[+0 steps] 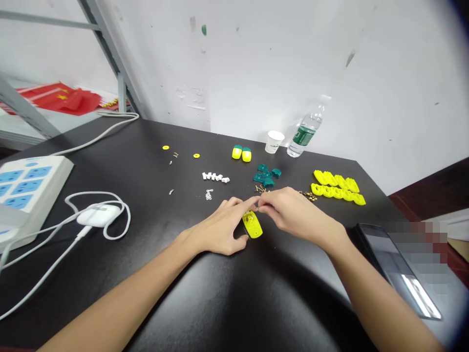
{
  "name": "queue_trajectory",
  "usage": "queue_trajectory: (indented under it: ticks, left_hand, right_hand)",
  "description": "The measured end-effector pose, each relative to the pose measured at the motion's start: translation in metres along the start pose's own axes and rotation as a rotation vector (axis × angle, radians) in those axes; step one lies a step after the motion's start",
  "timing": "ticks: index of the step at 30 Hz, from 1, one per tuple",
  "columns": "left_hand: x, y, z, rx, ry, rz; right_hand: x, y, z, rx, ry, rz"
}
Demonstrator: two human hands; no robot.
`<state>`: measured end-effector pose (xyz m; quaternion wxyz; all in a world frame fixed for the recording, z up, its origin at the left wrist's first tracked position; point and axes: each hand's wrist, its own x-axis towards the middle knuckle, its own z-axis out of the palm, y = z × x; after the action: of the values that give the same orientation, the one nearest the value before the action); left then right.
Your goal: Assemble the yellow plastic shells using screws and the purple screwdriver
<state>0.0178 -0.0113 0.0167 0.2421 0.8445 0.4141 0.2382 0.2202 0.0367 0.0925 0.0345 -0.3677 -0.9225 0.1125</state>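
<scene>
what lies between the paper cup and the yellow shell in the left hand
Head view: dark green plastic pieces, then small brass-coloured screws and fingertips.

A tiny piece (257, 209) in your right hand (291, 212), at the yellow casing's (252, 225) one o'clock end, is too small to identify. Near four o'clock, pixelation (427, 254) obscures detail; at nine, the left edge crops the power strip (54, 176).

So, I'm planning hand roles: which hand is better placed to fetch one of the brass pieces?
Probably the right hand: it is nearer the brass pieces, while the left hand holds the yellow shell.
</scene>
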Motion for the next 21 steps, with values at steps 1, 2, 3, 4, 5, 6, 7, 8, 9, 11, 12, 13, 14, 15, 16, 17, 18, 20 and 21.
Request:
queue_trajectory:
  ticks: [1, 2, 3, 4, 5, 6, 7, 8, 9, 11, 12, 13, 14, 15, 16, 17, 18, 20, 21]
  left_hand:
    - [0.000, 0.000, 0.000, 0.002, 0.002, -0.001]
    - [0.000, -0.001, 0.001, 0.005, 0.006, -0.002]
    - [0.000, -0.001, 0.002, 0.009, 0.013, -0.003]
    - [0.000, -0.002, 0.003, 0.015, 0.019, -0.004]
    - [0.000, -0.003, 0.004, 0.023, 0.024, -0.005]
    - [0.000, -0.004, 0.004, 0.032, 0.028, -0.008]
    - [0.000, -0.004, 0.005, 0.042, 0.032, -0.012]
    - [0.000, -0.005, 0.005, 0.050, 0.035, -0.019]
    - [0.000, -0.005, 0.006, 0.056, 0.039, -0.024]
    - [0.000, -0.005, 0.006, 0.060, 0.043, -0.026]
    - [0.000, -0.006, 0.006, 0.062, 0.045, -0.024]
    - [0.001, -0.006, 0.006, 0.065, 0.046, -0.022]
    - [0.001, -0.006, 0.006, 0.070, 0.047, -0.022]
    - [0.001, -0.007, 0.006, 0.077, 0.048, -0.024]
    - [0.001, -0.007, 0.007, 0.083, 0.050, -0.026]
    - [0.001, -0.007, 0.007, 0.087, 0.052, -0.027]
    - [0.001, -0.007, 0.007, 0.088, 0.055, -0.027]
    - [0.001, -0.008, 0.008, 0.081, 0.065, -0.025]
    - [0.001, -0.008, 0.008, 0.076, 0.070, -0.023]
  right_hand:
    - [0.000, 0.001, 0.001, -0.018, -0.028, -0.001]
    - [0.000, 0.001, 0.003, -0.035, -0.051, -0.004]
    - [0.000, 0.001, 0.004, -0.053, -0.070, -0.007]
    - [0.001, 0.001, 0.006, -0.070, -0.083, -0.011]
    - [0.001, 0.000, 0.008, -0.086, -0.092, -0.018]
    - [0.001, -0.001, 0.011, -0.101, -0.099, -0.029]
    - [0.001, -0.002, 0.013, -0.115, -0.103, -0.040]
    - [0.002, -0.002, 0.015, -0.129, -0.102, -0.050]
    - [0.002, -0.003, 0.018, -0.144, -0.098, -0.054]
    - [0.003, -0.004, 0.022, -0.170, -0.089, -0.044]
    - [0.004, -0.005, 0.023, -0.183, -0.085, -0.033]
    - [0.004, -0.005, 0.025, -0.196, -0.081, -0.022]
    - [0.005, -0.005, 0.026, -0.212, -0.080, -0.014]
    - [0.005, -0.005, 0.028, -0.229, -0.079, -0.008]
    - [0.006, -0.006, 0.029, -0.245, -0.080, -0.005]
    - [0.006, -0.006, 0.030, -0.261, -0.080, -0.001]
    - [0.007, -0.006, 0.031, -0.273, -0.080, 0.002]
    - [0.007, -0.007, 0.033, -0.282, -0.081, 0.006]
    - [0.007, -0.007, 0.033, -0.283, -0.081, 0.007]
